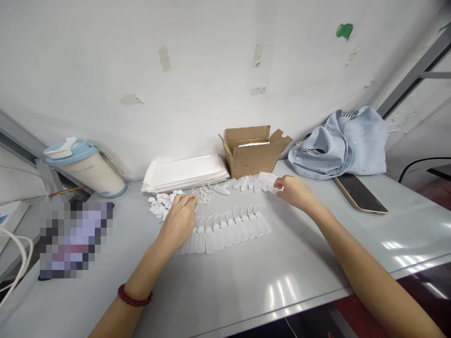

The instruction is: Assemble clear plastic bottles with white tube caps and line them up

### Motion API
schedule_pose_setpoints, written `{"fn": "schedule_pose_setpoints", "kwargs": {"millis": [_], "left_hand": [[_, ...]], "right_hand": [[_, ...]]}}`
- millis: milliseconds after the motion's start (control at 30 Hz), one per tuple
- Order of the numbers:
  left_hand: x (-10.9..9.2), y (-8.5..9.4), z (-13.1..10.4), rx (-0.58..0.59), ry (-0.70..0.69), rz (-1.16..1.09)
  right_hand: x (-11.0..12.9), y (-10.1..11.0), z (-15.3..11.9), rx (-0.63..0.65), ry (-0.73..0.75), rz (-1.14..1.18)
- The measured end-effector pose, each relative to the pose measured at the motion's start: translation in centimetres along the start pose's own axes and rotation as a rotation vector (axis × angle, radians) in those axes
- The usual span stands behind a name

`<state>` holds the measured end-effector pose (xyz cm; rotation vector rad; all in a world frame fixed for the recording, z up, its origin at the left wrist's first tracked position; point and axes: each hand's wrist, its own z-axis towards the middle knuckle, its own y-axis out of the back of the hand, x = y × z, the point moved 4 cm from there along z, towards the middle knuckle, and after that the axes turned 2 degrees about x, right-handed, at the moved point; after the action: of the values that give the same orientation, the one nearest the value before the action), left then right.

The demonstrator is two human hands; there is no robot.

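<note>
A row of translucent tubes with thin curved stems [225,234] lies side by side on the grey table [218,286]. My left hand [180,217] hovers over the row's left end, fingers bent together at the tangled white strings [203,194]; what its fingertips hold, if anything, is too small to tell. Small white caps [160,204] are heaped just left of that hand. My right hand [291,190] is closed on a translucent tube [268,179] at the right end of several loose tubes [248,183] in front of the box.
Behind the parts stand a stack of white sheets [186,172] and an open cardboard box [252,157]. A blue cloth bag [341,143] and a phone [361,193] are on the right. At the left are a tumbler [89,170] and a blurred purple item [77,239].
</note>
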<state>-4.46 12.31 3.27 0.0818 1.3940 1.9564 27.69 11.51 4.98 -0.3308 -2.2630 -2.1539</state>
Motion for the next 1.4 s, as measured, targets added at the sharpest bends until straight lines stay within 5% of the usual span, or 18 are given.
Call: {"fn": "schedule_pose_setpoints", "kwargs": {"millis": [267, 367, 467, 567, 667, 833, 1400], "left_hand": [[-2.7, 2.8, -0.1, -0.292, 0.121, -0.171], [-3.5, 3.4, -0.5, -0.367, 0.245, -0.489], [-4.0, 2.6, -0.8, -0.281, 0.458, -0.906], [-5.0, 1.3, -0.9, -0.122, 0.592, -1.243], [-6.2, 0.2, -1.2, 0.034, 0.685, -1.425], [-7.3, -0.8, -2.0, 0.156, 0.75, -1.523], [-7.3, -1.0, -2.1, 0.215, 0.82, -1.611]], "right_hand": [[0.3, 0.2, -0.3, 0.022, 0.001, 0.004], [1.4, 0.7, -0.9, -0.018, 0.092, 0.057], [3.6, 0.8, -2.1, -0.07, 0.246, 0.146], [6.9, 0.8, -4.5, -0.196, 0.644, 0.412], [8.9, 0.4, -6.6, -0.319, 0.825, 0.547], [10.0, -0.1, -8.0, -0.335, 0.881, 0.57], [10.5, -0.4, -8.9, -0.371, 0.971, 0.476]]}}
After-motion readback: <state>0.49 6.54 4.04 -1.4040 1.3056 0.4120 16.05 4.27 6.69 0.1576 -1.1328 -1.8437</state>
